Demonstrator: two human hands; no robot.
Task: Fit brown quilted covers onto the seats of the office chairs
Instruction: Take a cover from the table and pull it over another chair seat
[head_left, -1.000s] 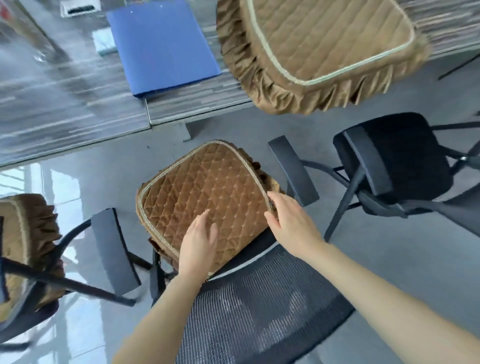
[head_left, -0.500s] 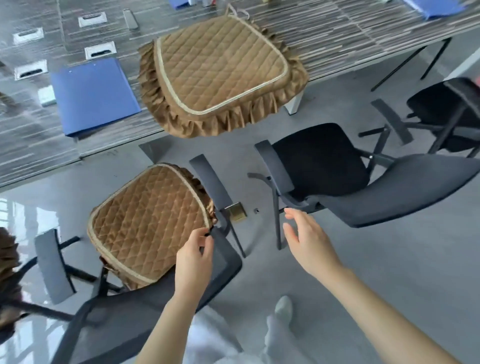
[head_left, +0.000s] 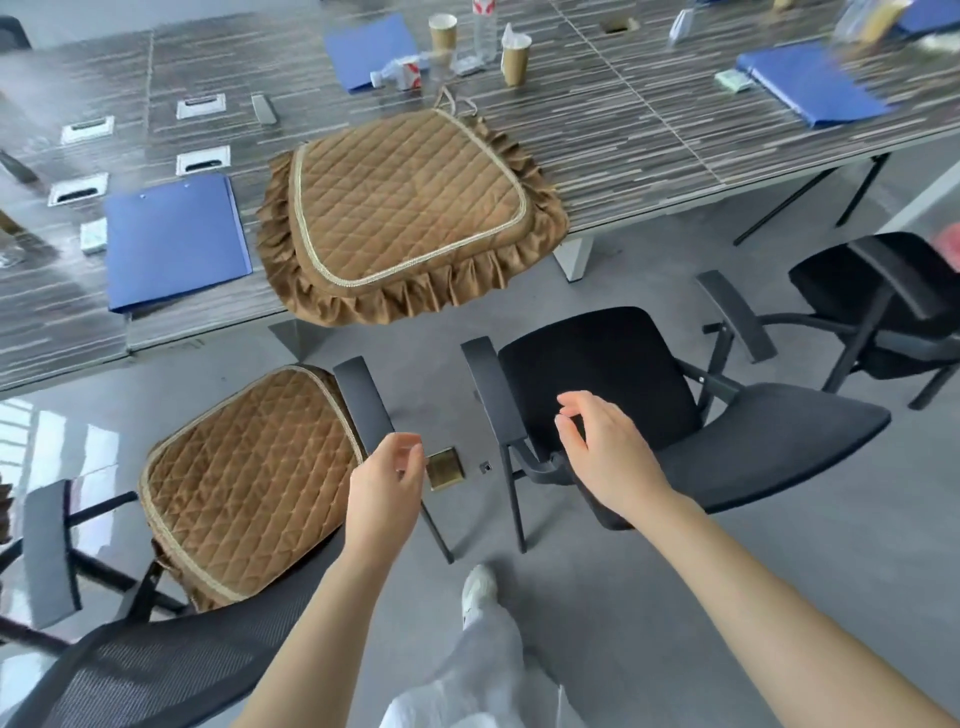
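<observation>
— Anything in those paper cups (head_left: 442, 30) at the top of the frame?
— Can't tell from here. A bottle (head_left: 399, 76) lies on its side just beside them.
— And the covers?
— One cover (head_left: 249, 480) sits fitted on the chair seat at lower left. The spare cover (head_left: 405, 218) overhangs the table (head_left: 649, 140) edge, centre.
— The hands?
— Left hand (head_left: 384, 486) and right hand (head_left: 605, 452) both hang loose-fingered, holding nothing. The bare black seat (head_left: 597, 364) lies beyond the right hand, with open floor (head_left: 675, 597) below it.
</observation>
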